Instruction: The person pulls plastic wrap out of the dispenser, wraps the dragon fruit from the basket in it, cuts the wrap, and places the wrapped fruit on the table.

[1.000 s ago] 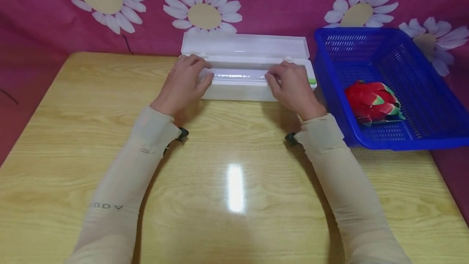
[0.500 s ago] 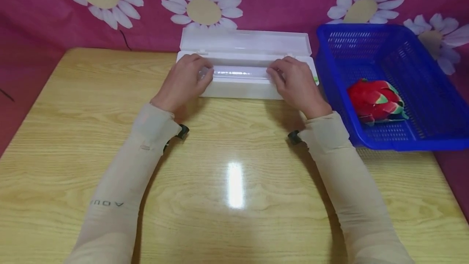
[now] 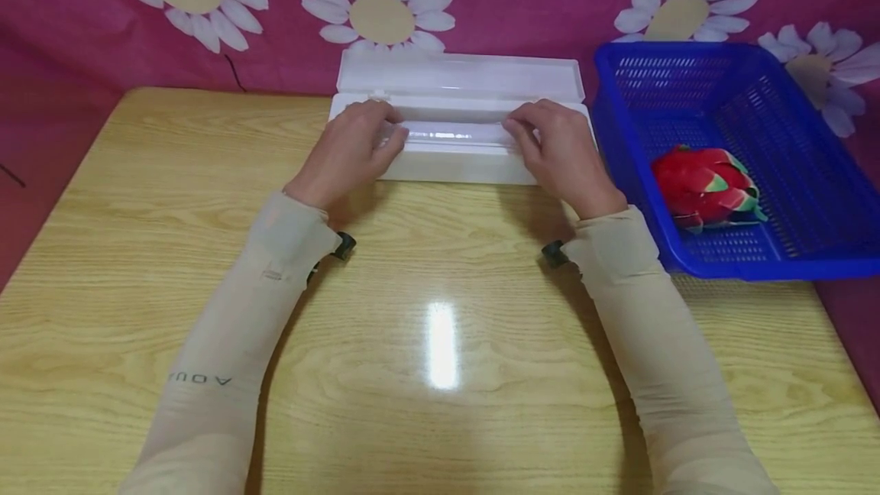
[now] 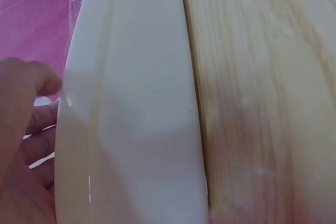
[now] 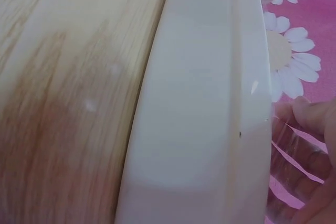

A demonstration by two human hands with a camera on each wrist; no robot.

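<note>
Nearest the person, two beige sleeves (image 3: 247, 312) run up the wooden table (image 3: 440, 403), whose near half carries only a bright glare spot. The forearms converge toward the far edge, each with a small dark wrist camera mount showing beside the cuff.

Beyond them the left hand (image 3: 347, 151) and right hand (image 3: 560, 150) sit at the two ends of a white cling-film dispenser box (image 3: 457, 166). The box lies against the middle of the table's far edge, its long axis running left to right, parallel to that edge, and its lid (image 3: 459, 76) stands open behind it. Both hands are equally near; each covers its own end. The fingers curl over the front wall into the open trough, where a strip of clear film (image 3: 450, 134) glints between them. In the right wrist view the fingertips (image 5: 310, 116) appear to pinch a thin transparent edge just past the box rim; in the left wrist view the fingers (image 4: 31, 124) bend behind the rim, but whether they grip film I cannot tell for certain. So the film lies just beyond and under the fingertips, stretched along the box's length.

Farther right, at the table's far right corner, a blue plastic basket (image 3: 811, 250) holds a red dragon fruit (image 3: 704, 186). Behind everything hangs a pink cloth with white daisies (image 3: 381, 17).
</note>
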